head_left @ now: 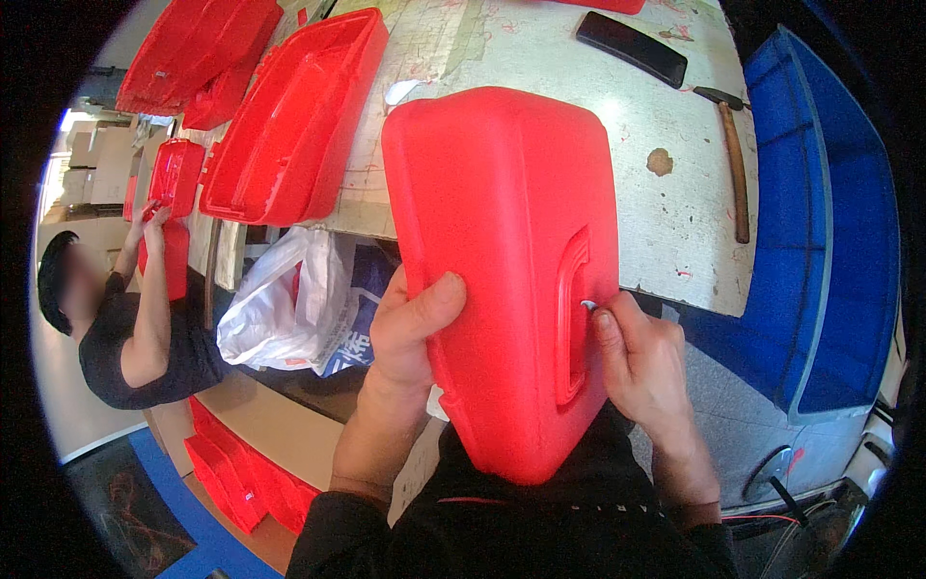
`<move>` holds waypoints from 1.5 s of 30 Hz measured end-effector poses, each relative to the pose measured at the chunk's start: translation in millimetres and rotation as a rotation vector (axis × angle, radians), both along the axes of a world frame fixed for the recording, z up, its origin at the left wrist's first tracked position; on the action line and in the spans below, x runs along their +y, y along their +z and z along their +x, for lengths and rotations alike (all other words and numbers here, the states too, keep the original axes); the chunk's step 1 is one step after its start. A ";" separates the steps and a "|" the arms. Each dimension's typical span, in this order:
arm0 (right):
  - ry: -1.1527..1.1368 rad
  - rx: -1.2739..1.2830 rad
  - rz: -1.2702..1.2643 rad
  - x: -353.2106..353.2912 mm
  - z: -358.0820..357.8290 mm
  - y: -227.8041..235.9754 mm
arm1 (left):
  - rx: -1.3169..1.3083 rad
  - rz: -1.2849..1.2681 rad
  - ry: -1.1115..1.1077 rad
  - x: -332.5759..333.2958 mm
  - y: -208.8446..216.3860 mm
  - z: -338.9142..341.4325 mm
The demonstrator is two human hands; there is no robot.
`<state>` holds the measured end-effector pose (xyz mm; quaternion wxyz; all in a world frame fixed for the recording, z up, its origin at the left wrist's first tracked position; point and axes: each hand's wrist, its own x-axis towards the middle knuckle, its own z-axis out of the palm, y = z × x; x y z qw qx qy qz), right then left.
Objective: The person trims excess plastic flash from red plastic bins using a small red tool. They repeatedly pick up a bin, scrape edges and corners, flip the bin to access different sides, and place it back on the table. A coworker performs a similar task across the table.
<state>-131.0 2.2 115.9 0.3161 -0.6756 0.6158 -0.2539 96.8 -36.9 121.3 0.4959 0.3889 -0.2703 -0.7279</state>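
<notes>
**Red case propped between two hands at the table's near edge**

Dark sleeves and both forearms rise from the lower edge toward a red plastic case (506, 270), which stands tilted on end, its lower corner against the person's body and its top leaning over the near edge of the worn white table (675, 222). The left hand (410, 333) grips the case's left edge, thumb laid across the face, fingers wrapped behind. The right hand (641, 362) is curled beside the recessed red handle (571, 314), thumb and forefinger pinching a small pale piece (588, 305) at the handle's rim.

Open table surface lies right of the case, holding a hammer (735, 159) and a black bar (632, 46). A blue crate (830, 241) borders the table's right edge. Open red case shells (294, 121) crowd the left end, and a white plastic bag (285, 299) hangs below them. At far left another person (145, 318) holds a red part (174, 174).
</notes>
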 end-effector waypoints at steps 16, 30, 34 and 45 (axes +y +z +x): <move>-0.046 -0.055 0.097 26.5 0.9 2.7 | -0.002 0.044 0.015 2.5 3.8 -2.3; -0.065 0.019 0.097 34.9 -1.9 -7.6 | 0.158 -0.008 -0.003 5.6 -0.6 -3.9; -0.004 -0.030 0.167 52.3 -5.2 -5.8 | 0.044 0.036 0.002 4.2 -0.2 0.0; 0.227 -0.205 -0.282 11.4 -8.4 -13.4 | -0.258 -0.299 0.222 -0.8 66.4 31.4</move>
